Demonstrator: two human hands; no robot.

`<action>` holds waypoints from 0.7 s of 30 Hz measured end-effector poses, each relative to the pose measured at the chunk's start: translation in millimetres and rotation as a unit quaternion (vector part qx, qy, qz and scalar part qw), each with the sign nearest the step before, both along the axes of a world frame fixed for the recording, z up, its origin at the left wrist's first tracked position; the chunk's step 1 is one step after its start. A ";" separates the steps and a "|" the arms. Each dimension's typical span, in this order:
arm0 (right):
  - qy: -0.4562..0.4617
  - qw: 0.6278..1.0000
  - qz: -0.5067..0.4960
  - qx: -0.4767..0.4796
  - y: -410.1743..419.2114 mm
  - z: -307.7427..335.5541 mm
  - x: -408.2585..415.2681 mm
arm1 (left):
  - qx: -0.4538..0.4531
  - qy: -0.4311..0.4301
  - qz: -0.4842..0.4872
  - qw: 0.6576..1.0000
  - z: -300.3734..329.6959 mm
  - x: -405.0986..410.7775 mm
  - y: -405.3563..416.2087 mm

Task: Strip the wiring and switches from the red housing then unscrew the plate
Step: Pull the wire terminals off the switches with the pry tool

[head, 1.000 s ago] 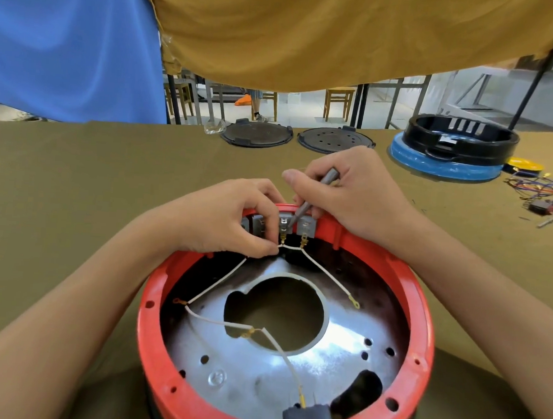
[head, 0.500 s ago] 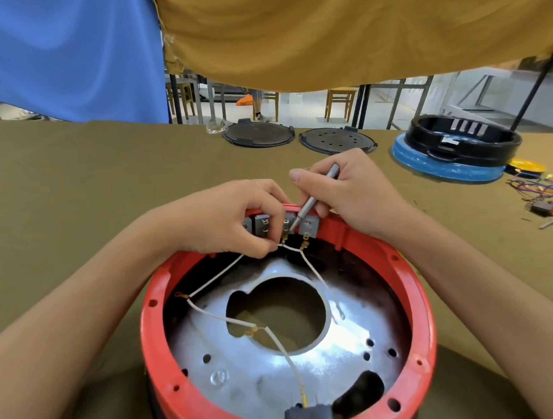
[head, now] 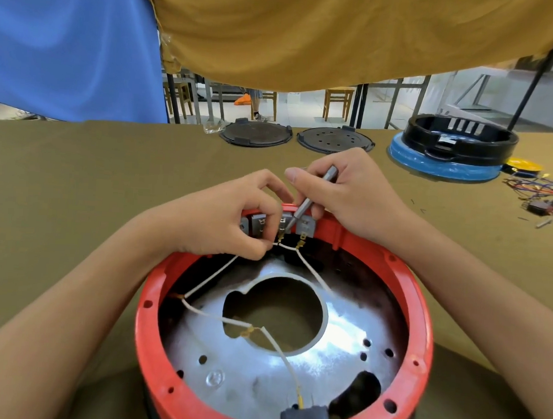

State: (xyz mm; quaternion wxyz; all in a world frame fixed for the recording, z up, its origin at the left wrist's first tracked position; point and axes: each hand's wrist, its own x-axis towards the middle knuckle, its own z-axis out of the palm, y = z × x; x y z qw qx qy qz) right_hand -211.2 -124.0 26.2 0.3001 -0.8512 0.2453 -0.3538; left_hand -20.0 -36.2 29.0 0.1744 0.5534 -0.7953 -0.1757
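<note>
Black lids [head: 256,134]; loose wires [head: 543,193] beyond housing [head: 150,347].

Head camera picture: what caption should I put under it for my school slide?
Right hand works a metal tool at switch terminals on the red housing; left hand pinches a white wire.
</note>
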 end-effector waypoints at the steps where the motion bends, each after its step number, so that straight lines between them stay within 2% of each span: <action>1: -0.001 1.000 0.003 -0.004 0.9 0.2 -0.4 | -0.004 0.000 -0.002 1.000 -0.5 0.2 0.2; 9: 0.019 0.998 -0.003 -0.060 4.9 2.7 -1.0 | 0.008 0.006 -0.033 0.999 0.4 0.9 -1.5; 16: 0.030 0.999 -0.003 -0.011 -1.4 5.4 4.5 | 0.018 0.018 -0.021 0.999 0.9 0.3 -1.6; 21: 0.009 0.999 -0.005 -0.034 1.1 2.1 2.0 | 0.019 0.010 -0.010 1.000 0.8 0.9 -2.0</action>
